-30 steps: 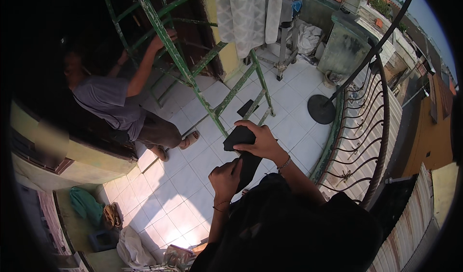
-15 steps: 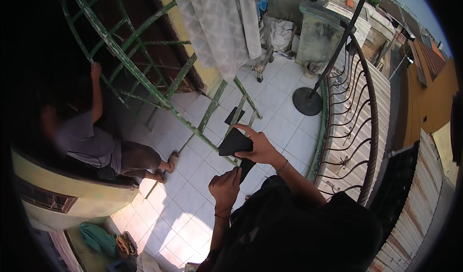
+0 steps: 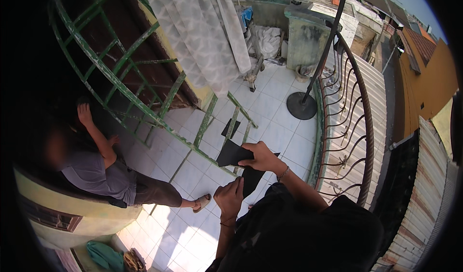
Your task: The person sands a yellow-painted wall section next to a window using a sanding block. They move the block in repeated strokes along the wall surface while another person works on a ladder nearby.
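Note:
A black sheet (image 3: 252, 179), by its look sandpaper, is bent between my two hands. My right hand (image 3: 263, 157) pinches its upper part from the right, thumb below and fingers on top. Below it, my left hand (image 3: 229, 197) is closed on the sheet's lower left edge. Whether the sheet is one folded piece or two overlapping pieces, I cannot tell. Just beyond my hands stands a green metal frame (image 3: 205, 122) with bars and flaking paint. A small dark flat piece (image 3: 230, 129) lies on the tiles behind its lower bars.
A person (image 3: 99, 170) in a grey shirt is at the left, near the frame. A pale curtain (image 3: 193, 35) hangs by the door. To the right are a pole's round black base (image 3: 301, 106) and a curved iron railing (image 3: 369, 122). Cloths (image 3: 105, 256) lie at lower left.
The black sheet shows wider between my hands, and my right hand has turned. The other person's raised hand has come off the frame, and their body has shifted. My view has moved slightly.

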Motion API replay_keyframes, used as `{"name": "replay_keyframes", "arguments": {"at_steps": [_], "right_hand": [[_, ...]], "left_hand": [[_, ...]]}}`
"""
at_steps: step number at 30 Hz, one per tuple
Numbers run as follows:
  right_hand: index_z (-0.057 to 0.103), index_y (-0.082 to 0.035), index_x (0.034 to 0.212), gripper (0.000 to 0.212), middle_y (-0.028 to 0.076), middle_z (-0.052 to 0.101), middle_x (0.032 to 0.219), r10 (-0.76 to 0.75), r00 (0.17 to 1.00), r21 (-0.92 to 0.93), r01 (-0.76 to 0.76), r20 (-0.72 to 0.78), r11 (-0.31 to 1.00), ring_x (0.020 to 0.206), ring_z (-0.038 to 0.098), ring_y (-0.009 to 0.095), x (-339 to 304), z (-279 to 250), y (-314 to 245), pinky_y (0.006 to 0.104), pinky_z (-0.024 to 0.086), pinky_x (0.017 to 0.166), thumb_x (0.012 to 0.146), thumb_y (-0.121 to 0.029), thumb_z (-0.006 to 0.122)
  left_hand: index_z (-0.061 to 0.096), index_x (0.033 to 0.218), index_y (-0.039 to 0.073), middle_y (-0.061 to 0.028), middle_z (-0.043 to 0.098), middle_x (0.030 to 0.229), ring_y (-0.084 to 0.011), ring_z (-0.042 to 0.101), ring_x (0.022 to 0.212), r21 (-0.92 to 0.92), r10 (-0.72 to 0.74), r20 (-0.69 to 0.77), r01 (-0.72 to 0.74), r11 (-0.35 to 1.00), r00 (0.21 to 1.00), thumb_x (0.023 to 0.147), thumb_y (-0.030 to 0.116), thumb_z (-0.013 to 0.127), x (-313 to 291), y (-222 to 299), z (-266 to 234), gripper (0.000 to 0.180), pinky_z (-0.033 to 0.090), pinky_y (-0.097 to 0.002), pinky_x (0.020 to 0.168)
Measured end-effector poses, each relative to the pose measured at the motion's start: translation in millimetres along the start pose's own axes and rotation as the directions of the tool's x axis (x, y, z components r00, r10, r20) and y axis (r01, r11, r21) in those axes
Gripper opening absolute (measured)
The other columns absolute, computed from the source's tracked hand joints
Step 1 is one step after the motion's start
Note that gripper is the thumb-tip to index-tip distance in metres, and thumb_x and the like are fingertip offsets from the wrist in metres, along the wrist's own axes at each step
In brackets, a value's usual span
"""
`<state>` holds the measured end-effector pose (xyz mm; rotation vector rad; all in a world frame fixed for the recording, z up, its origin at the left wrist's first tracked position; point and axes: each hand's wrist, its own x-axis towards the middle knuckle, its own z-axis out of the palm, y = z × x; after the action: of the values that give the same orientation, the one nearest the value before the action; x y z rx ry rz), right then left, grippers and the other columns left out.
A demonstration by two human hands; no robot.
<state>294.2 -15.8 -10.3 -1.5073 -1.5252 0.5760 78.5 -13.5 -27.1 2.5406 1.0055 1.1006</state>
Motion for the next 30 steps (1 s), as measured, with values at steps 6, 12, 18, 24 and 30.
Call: {"name": "replay_keyframes", "arguments": {"at_steps": [6,12,18,24,30], "right_hand": [[0.067,-0.001,0.095,0.043,0.019,0.067,0.075,0.050,0.988,0.156,-0.072,0.146,0.985,0.069,0.064,0.039,-14.2,-27.4,8.5,0.0401,0.047,0.061,0.077,-0.033,0.089],[0.071,0.000,0.084,0.039,0.020,0.064,0.071,-0.079,0.979,-0.011,0.083,0.190,0.997,0.066,0.060,0.041,-32.0,-27.2,33.1,0.0426,0.046,0.060,0.079,-0.036,0.087],[0.074,-0.003,0.085,0.030,0.021,0.065,0.073,-0.042,0.963,0.092,0.018,0.267,0.996,0.069,0.062,0.042,-43.0,-19.5,25.4,0.0433,0.048,0.062,0.080,-0.030,0.085],[0.077,-0.004,0.095,0.026,0.020,0.068,0.078,-0.066,0.985,0.053,0.059,0.162,0.997,0.068,0.063,0.040,-45.8,-17.8,30.2,0.0392,0.050,0.063,0.080,-0.025,0.085],[0.076,-0.004,0.092,0.024,0.019,0.066,0.075,0.129,0.987,0.097,-0.138,0.097,0.986,0.062,0.057,0.037,-52.8,-19.5,19.5,0.0356,0.048,0.062,0.083,-0.024,0.086]], "left_hand": [[0.080,0.092,0.009,-0.0075,0.074,0.074,-0.0262,0.064,0.054,0.004,-0.089,0.057,0.089,0.996,0.994,0.092,0.022,0.076,-13.4,8.0,9.8,0.013,0.046,-0.0368,0.055],[0.080,0.094,0.007,-0.0126,0.074,0.075,-0.0304,0.071,0.063,-0.118,-0.173,0.211,0.201,0.972,0.962,0.092,0.029,0.075,-22.1,8.2,11.6,0.022,0.052,-0.0385,0.059],[0.079,0.097,0.007,-0.0181,0.074,0.082,-0.0394,0.072,0.076,-0.157,-0.175,0.537,0.301,0.940,0.825,0.094,0.040,0.069,-21.1,-2.4,-1.3,0.035,0.056,-0.0459,0.070],[0.080,0.098,0.009,-0.0156,0.071,0.073,-0.0367,0.070,0.069,-0.024,-0.160,0.491,0.197,0.980,0.856,0.095,0.033,0.068,-19.4,13.9,-4.1,0.027,0.054,-0.0469,0.069],[0.079,0.108,0.014,-0.0155,0.072,0.078,-0.0365,0.070,0.073,0.022,-0.164,0.464,0.174,0.984,0.871,0.095,0.032,0.066,-14.7,34.0,-8.1,0.025,0.054,-0.0480,0.069]]}}
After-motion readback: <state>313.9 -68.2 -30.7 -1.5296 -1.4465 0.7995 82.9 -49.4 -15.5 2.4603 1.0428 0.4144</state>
